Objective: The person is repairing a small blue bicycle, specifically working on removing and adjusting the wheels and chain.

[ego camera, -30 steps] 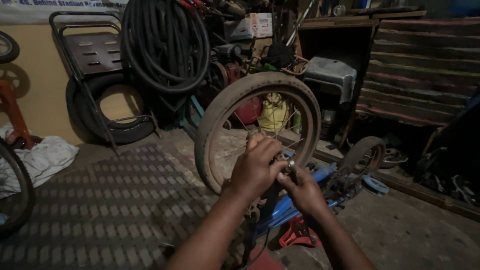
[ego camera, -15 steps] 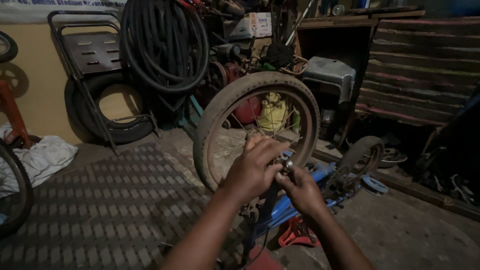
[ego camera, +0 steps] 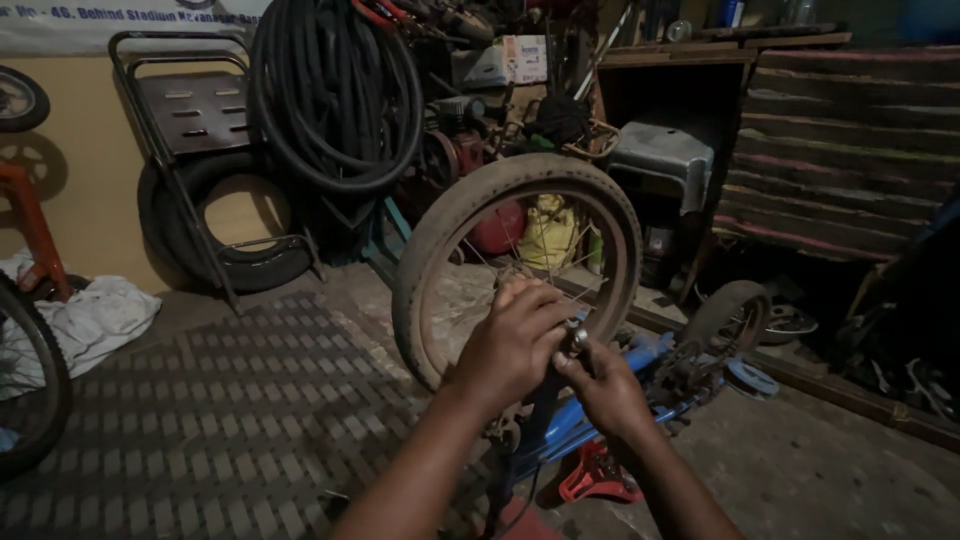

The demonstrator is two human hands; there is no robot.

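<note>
- Small metal fitting (ego camera: pixel 577 336) at the hub of a dusty bicycle wheel (ego camera: pixel 432 262), pinched between both hands, centre of view
- Left hand (ego camera: pixel 515 343) curled over the hub from above, fingers closed around the fitting
- Right hand (ego camera: pixel 602 385) just below it, thumb and fingers nipped on the same part; the two hands touch
- Wheel stands upright on a blue bicycle frame (ego camera: pixel 585 415) that lies low over the floor; a small side wheel (ego camera: pixel 728 315) to the right
- Red stand (ego camera: pixel 596 480) under the frame
- Behind: coiled black hoses (ego camera: pixel 335 95), a tyre (ego camera: pixel 232 265) leaning in a metal rack (ego camera: pixel 185 100)
- White cloth (ego camera: pixel 95 315) on the floor, far left
</note>
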